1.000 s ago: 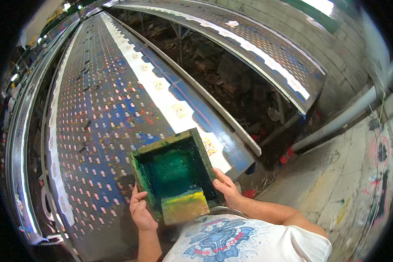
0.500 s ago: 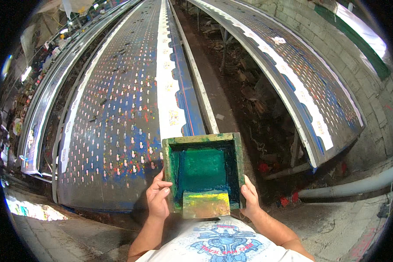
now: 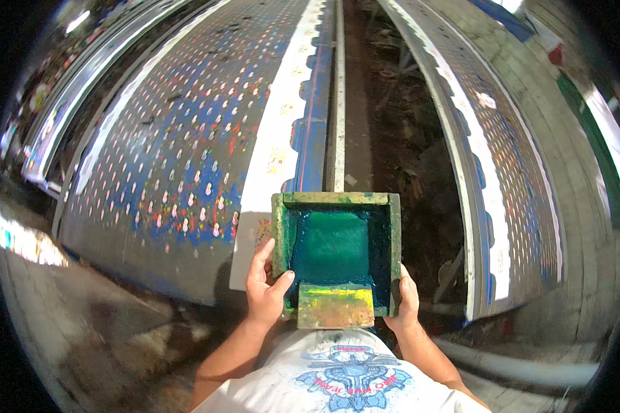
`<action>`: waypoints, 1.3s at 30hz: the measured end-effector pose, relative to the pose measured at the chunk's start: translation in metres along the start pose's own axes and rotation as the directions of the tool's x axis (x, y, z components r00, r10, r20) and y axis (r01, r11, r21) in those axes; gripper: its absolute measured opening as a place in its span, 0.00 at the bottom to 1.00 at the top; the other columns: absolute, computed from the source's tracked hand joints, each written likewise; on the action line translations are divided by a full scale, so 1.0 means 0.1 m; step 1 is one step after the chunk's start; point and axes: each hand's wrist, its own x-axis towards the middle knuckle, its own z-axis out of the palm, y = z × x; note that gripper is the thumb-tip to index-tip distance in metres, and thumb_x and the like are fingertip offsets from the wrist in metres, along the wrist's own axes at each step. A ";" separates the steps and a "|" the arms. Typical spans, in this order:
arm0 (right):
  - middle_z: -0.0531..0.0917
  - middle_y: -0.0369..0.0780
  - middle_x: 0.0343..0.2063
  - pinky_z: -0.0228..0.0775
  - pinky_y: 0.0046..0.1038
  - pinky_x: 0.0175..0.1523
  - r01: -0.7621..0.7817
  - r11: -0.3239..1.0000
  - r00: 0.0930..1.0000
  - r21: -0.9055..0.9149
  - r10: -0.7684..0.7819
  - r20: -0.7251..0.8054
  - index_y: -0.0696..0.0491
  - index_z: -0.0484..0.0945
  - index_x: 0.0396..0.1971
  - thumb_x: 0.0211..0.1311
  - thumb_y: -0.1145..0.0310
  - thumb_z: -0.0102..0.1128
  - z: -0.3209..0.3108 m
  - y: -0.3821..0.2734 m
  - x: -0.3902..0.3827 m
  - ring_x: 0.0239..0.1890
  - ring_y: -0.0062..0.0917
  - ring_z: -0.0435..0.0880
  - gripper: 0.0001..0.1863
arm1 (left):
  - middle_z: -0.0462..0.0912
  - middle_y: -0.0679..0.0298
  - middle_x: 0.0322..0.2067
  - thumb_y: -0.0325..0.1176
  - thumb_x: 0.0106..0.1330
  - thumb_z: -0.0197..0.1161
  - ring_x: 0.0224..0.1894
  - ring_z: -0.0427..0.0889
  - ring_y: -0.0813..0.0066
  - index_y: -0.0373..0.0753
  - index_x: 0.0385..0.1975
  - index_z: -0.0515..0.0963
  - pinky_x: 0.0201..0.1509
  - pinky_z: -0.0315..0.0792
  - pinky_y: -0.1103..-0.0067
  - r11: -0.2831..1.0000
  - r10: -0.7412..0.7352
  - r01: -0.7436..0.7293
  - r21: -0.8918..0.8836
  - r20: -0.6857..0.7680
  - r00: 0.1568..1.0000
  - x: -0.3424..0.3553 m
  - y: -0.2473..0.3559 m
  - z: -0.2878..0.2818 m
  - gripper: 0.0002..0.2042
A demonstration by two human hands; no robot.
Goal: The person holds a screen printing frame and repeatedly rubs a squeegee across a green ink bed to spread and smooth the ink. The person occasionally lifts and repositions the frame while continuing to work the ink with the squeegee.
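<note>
Between my hands is a screen-printing frame (image 3: 337,198), a square wooden one stained green, held level in front of my shirt. Its inside shows a dark green mesh (image 3: 334,242) with wet-looking ink around the edges. A squeegee with a wooden handle (image 3: 336,310), smeared yellow and brown, leans over the frame's near side. My left hand (image 3: 265,288) is closed on the left side, its thumb lying along the top. On the right side, my right hand (image 3: 405,303) grips the frame; its fingers are partly hidden beneath.
To the left, a long printing table (image 3: 145,265) carries rows of small printed pieces and a white strip of fabric (image 3: 272,165) along its right edge. A similar table (image 3: 523,303) stands on the right. A dark aisle (image 3: 375,138) with a rail separates them. A pale pipe (image 3: 523,365) lies low at right.
The view has turned, so the tables appear shifted. The frame sits slightly higher and further right in the picture, still held in both hands with the squeegee in it.
</note>
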 end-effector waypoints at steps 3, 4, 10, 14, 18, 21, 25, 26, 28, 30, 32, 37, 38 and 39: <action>0.81 0.44 0.73 0.70 0.43 0.80 -0.067 0.997 0.990 -0.030 0.070 0.123 0.57 0.68 0.82 0.78 0.42 0.67 -0.38 -0.05 0.37 0.73 0.35 0.80 0.45 | 0.75 0.54 0.77 0.10 0.63 0.67 0.77 0.76 0.66 0.30 0.83 0.65 0.84 0.66 0.67 0.977 0.127 -0.101 0.187 -0.136 0.982 -0.12 -0.08 0.28 0.43; 0.80 0.44 0.74 0.68 0.42 0.81 -0.099 0.993 0.982 -0.061 0.107 0.155 0.58 0.68 0.82 0.79 0.42 0.66 -0.53 -0.07 0.47 0.74 0.35 0.79 0.45 | 0.75 0.54 0.77 0.09 0.63 0.66 0.77 0.76 0.66 0.29 0.83 0.65 0.84 0.66 0.68 0.987 0.100 -0.072 0.140 -0.201 0.974 -0.21 -0.08 0.40 0.43; 0.79 0.45 0.75 0.66 0.39 0.82 -0.290 0.935 0.840 -0.204 0.351 0.413 0.60 0.65 0.84 0.82 0.42 0.66 -0.62 -0.37 0.80 0.76 0.32 0.78 0.46 | 0.76 0.53 0.77 0.06 0.62 0.63 0.77 0.76 0.66 0.28 0.81 0.68 0.83 0.68 0.70 0.990 0.112 -0.043 0.131 -0.585 0.804 -1.10 -0.17 0.90 0.41; 0.73 0.44 0.80 0.56 0.37 0.86 -0.336 0.875 0.675 -0.348 0.481 0.559 0.58 0.61 0.86 0.86 0.48 0.63 -0.48 -0.20 0.78 0.82 0.31 0.68 0.43 | 0.77 0.52 0.77 0.05 0.63 0.60 0.77 0.77 0.66 0.28 0.81 0.69 0.81 0.70 0.72 0.978 0.192 -0.072 0.193 -0.727 0.659 -1.71 -0.23 0.88 0.40; 0.66 0.50 0.84 0.52 0.38 0.88 -0.179 0.744 0.456 -0.644 0.643 0.615 0.60 0.54 0.88 0.87 0.50 0.61 -0.11 -0.06 0.85 0.86 0.35 0.63 0.45 | 0.78 0.50 0.77 0.08 0.59 0.60 0.77 0.79 0.61 0.29 0.79 0.71 0.81 0.71 0.68 0.981 0.189 -0.042 0.192 -0.863 0.468 -2.25 -0.25 0.79 0.41; 0.67 0.51 0.83 0.52 0.38 0.88 -0.110 0.777 0.356 -0.620 0.613 0.705 0.61 0.55 0.88 0.87 0.50 0.62 0.02 0.25 0.99 0.86 0.36 0.62 0.45 | 0.77 0.50 0.78 0.09 0.59 0.60 0.77 0.79 0.61 0.29 0.76 0.76 0.80 0.71 0.66 0.955 0.290 -0.049 0.294 -0.881 0.374 -2.50 -0.54 0.60 0.38; 0.76 0.46 0.74 0.63 0.37 0.82 -0.033 0.782 0.313 -0.623 0.600 0.736 0.59 0.66 0.83 0.86 0.52 0.64 0.31 0.37 1.21 0.76 0.33 0.73 0.38 | 0.73 0.51 0.81 0.10 0.60 0.62 0.77 0.79 0.59 0.30 0.74 0.78 0.82 0.70 0.65 0.977 0.169 -0.169 0.133 -0.961 0.220 -2.38 -0.69 0.61 0.36; 0.77 0.46 0.72 0.65 0.37 0.80 0.089 0.777 0.347 -0.623 0.562 0.751 0.59 0.69 0.82 0.86 0.53 0.65 0.36 0.45 1.33 0.74 0.32 0.75 0.37 | 0.71 0.50 0.82 0.09 0.60 0.61 0.78 0.77 0.59 0.30 0.73 0.79 0.82 0.69 0.65 0.968 0.215 -0.179 0.177 -0.951 0.222 -2.27 -0.67 0.62 0.35; 0.78 0.46 0.71 0.67 0.37 0.78 0.202 0.744 0.407 -0.637 0.527 0.746 0.61 0.74 0.78 0.85 0.55 0.67 0.52 0.45 1.57 0.71 0.32 0.77 0.34 | 0.71 0.50 0.82 0.08 0.61 0.60 0.79 0.75 0.59 0.30 0.71 0.80 0.83 0.68 0.64 0.953 0.282 -0.171 0.251 -0.939 0.197 -1.86 -0.60 0.68 0.34; 0.84 0.46 0.65 0.71 0.37 0.76 0.221 0.738 0.464 -0.638 0.496 0.734 0.61 0.75 0.77 0.84 0.54 0.68 0.64 0.49 1.88 0.68 0.32 0.81 0.34 | 0.71 0.49 0.82 0.08 0.60 0.60 0.80 0.73 0.60 0.31 0.68 0.82 0.84 0.65 0.65 0.924 0.374 -0.165 0.345 -0.906 0.199 -1.45 -0.64 0.66 0.32; 0.88 0.47 0.61 0.74 0.37 0.74 0.266 0.691 0.517 -0.672 0.487 0.704 0.63 0.77 0.75 0.83 0.54 0.68 0.72 0.49 2.27 0.66 0.33 0.84 0.33 | 0.70 0.47 0.82 0.07 0.59 0.59 0.81 0.73 0.58 0.31 0.56 0.87 0.83 0.65 0.66 0.893 0.449 -0.141 0.428 -0.875 0.183 -1.03 -0.77 0.65 0.25; 0.90 0.50 0.60 0.76 0.36 0.72 0.254 0.607 0.562 -0.753 0.541 0.626 0.66 0.79 0.72 0.84 0.57 0.69 0.68 0.46 2.98 0.63 0.32 0.87 0.31 | 0.70 0.43 0.81 0.09 0.58 0.62 0.82 0.71 0.51 0.39 0.48 0.90 0.84 0.63 0.63 0.857 0.509 -0.012 0.515 -0.842 0.181 -0.35 -0.99 0.84 0.22; 0.90 0.50 0.59 0.76 0.35 0.72 0.248 0.615 0.563 -0.748 0.537 0.628 0.66 0.79 0.72 0.84 0.60 0.69 0.67 0.43 3.06 0.62 0.31 0.87 0.29 | 0.69 0.42 0.81 0.09 0.58 0.63 0.82 0.71 0.50 0.41 0.48 0.90 0.85 0.62 0.62 0.839 0.531 0.022 0.543 -0.828 0.180 -0.25 -1.02 0.89 0.23; 0.91 0.50 0.59 0.77 0.34 0.71 0.292 0.605 0.546 -0.741 0.531 0.648 0.66 0.79 0.72 0.83 0.59 0.70 0.64 0.42 3.20 0.62 0.31 0.88 0.30 | 0.70 0.40 0.80 0.09 0.58 0.63 0.82 0.71 0.49 0.41 0.48 0.90 0.85 0.62 0.61 0.834 0.537 0.040 0.551 -0.825 0.176 -0.15 -1.05 0.94 0.22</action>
